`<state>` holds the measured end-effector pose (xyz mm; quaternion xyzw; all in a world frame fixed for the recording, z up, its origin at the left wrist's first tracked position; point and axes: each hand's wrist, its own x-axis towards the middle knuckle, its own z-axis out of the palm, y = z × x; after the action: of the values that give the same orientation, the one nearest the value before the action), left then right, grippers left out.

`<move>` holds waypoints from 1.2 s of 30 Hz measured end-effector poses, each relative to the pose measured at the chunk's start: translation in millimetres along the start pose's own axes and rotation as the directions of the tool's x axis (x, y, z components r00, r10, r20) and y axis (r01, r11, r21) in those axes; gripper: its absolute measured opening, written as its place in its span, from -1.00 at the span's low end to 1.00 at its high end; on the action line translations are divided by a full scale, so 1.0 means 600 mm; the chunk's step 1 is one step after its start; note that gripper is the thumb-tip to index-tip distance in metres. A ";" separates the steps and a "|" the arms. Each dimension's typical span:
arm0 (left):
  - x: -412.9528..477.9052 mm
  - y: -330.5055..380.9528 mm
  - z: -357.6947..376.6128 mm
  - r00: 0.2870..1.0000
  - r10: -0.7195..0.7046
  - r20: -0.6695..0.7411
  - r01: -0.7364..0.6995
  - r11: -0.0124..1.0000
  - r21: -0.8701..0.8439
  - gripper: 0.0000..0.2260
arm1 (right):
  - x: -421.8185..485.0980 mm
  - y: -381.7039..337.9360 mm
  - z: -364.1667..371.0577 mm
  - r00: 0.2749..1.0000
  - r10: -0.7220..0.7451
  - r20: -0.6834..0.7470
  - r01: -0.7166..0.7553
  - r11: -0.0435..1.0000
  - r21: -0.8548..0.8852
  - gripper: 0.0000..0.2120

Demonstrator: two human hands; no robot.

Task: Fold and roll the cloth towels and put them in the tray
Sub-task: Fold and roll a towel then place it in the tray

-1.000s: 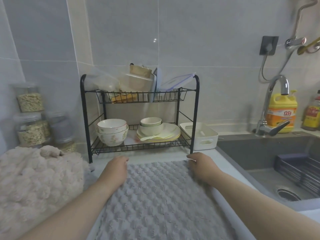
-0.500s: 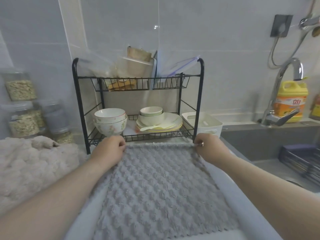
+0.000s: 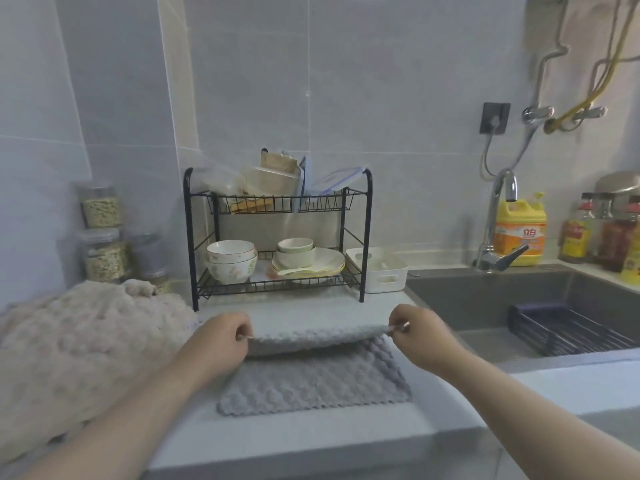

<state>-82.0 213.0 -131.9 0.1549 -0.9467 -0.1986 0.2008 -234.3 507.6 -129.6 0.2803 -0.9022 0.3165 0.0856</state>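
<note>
A grey waffle-textured towel (image 3: 313,379) lies on the pale counter in front of me. Its far edge is lifted off the counter and curls back toward me over the rest of the cloth. My left hand (image 3: 221,337) pinches the far left corner, my right hand (image 3: 420,336) pinches the far right corner. A heap of cream fluffy towels (image 3: 76,348) sits at the left. The white plastic tray (image 3: 381,273) stands empty just right of the dish rack.
A black two-tier dish rack (image 3: 277,237) with bowls and plates stands behind the towel. Jars (image 3: 102,237) line the left wall. To the right is a dark sink (image 3: 519,306) with a tap (image 3: 498,220), a yellow detergent bottle (image 3: 519,230) and sauce bottles.
Both hands went from resting flat on the towel's far corners to pinching them, then lifted the far edge and drew it back toward me. The camera view rose and widened.
</note>
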 end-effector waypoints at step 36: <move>-0.045 -0.027 0.065 0.915 0.029 0.402 -0.141 0.957 0.252 -0.33 | -0.030 -0.028 0.092 0.900 -0.050 0.433 0.222 0.908 -0.356 -0.43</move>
<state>-71.9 221.2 -180.3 0.0967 -0.9918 -0.0831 -0.0088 -208.6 471.1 -170.0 0.3815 -0.9223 0.0534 -0.0304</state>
